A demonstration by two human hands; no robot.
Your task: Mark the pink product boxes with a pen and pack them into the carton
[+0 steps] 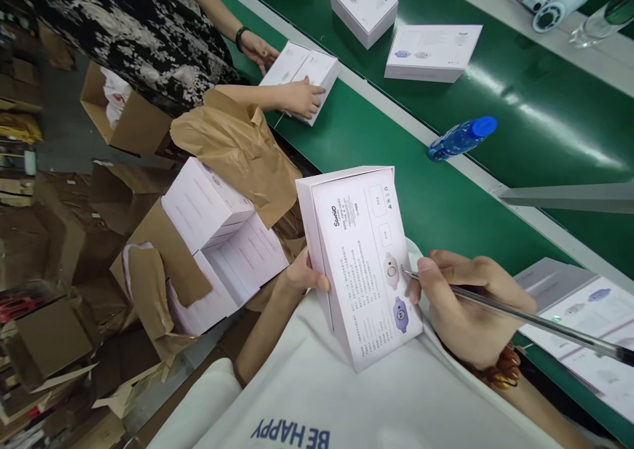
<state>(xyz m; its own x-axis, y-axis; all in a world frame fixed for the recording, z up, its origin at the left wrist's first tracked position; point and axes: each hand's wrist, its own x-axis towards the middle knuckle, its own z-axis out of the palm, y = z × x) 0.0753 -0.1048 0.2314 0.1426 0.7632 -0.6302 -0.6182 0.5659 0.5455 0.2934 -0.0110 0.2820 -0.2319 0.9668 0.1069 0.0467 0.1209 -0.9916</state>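
A pale pink printed box (364,271) is held tilted in front of my chest, its face showing text, two small pictures and dotted squares. My left hand (302,274) grips its left edge, the thumb on the side and the other fingers hidden behind. In my right hand (473,304) is a ballpoint pen (539,320), pinched near its tip. That tip points at the grey picture on the box; whether it touches the surface I cannot tell. The right hand's fingers lie close to the box's right edge.
An open carton (185,274) of similar boxes stands at left, brown paper (242,148) beside it. A co-worker's hands (300,98) rest on boxes across the green table (356,142). A blue bottle (460,138) lies beyond; more boxes (579,310) sit at right.
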